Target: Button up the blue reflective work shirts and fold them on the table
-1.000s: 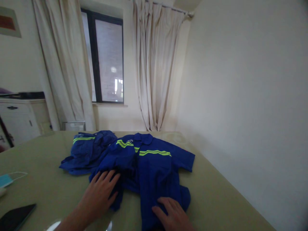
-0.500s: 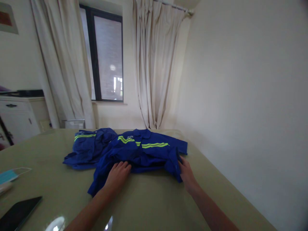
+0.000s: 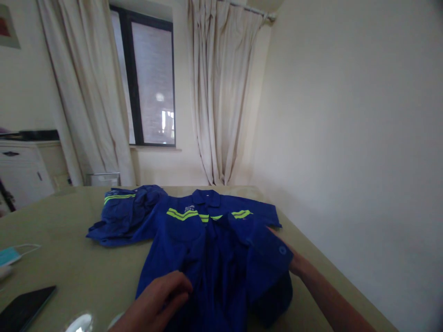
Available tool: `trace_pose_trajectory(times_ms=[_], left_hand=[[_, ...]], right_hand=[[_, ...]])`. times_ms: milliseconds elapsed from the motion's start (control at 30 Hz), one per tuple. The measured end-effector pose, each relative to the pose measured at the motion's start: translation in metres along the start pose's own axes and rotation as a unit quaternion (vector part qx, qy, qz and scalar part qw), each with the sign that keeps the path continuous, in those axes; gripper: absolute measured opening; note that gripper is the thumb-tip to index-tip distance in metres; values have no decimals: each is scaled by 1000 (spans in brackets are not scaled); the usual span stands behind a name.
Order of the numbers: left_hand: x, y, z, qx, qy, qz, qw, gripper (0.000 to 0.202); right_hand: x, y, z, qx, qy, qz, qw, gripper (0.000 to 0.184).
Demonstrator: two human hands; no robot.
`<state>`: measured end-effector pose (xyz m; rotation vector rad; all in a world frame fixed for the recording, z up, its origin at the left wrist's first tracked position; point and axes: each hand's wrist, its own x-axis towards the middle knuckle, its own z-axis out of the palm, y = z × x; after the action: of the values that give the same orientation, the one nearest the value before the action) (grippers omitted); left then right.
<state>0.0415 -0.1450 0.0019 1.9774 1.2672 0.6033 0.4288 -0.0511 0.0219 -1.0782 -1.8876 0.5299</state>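
Observation:
A blue work jacket with a collar and yellow-green reflective stripes lies front up, reaching toward me. My left hand is over its lower left front, fingers loosely curled and thumb apart; no cloth shows clearly in its grasp. At the right side, my right hand holds up the jacket's lower front edge, where a round snap shows. The raised cloth hides most of those fingers. Beside the jacket, partly under its sleeve, is a second blue garment with a similar stripe, folded in a heap.
The table has a glossy greenish top. On its left are a dark phone and a light-blue face mask. A shiny round object sits at the bottom edge. A bare wall runs along the right.
The jacket's bunched lower part has opened out and come toward me. My left hand has drawn nearer; my right hand has moved right, lifting the front edge.

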Motion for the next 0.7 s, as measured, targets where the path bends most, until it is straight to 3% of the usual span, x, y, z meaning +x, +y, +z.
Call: trace_pose_trajectory(times_ms=[100, 167, 233, 333, 500, 600, 700], left_hand=[[-6, -41, 18, 144, 75, 20, 986, 48], [-1, -66, 27, 206, 81, 26, 975, 64], [13, -83, 30, 253, 89, 27, 963, 66], [50, -96, 23, 292, 95, 24, 951, 63], [112, -96, -6, 307, 126, 17, 943, 44], [127, -87, -16, 310, 163, 9, 937, 38], [129, -68, -20, 261, 259, 9, 930, 36]], right_hand=[[-21, -20, 23, -35, -220, 44, 974, 65], [-33, -27, 44, -105, -286, 74, 950, 70], [-39, -26, 65, -165, -317, 86, 930, 79], [-30, -10, 85, -205, -314, 63, 925, 88], [22, 32, 93, -264, -248, 72, 929, 78], [45, 50, 91, -282, -240, 78, 926, 77], [53, 61, 90, -280, -241, 55, 928, 74]])
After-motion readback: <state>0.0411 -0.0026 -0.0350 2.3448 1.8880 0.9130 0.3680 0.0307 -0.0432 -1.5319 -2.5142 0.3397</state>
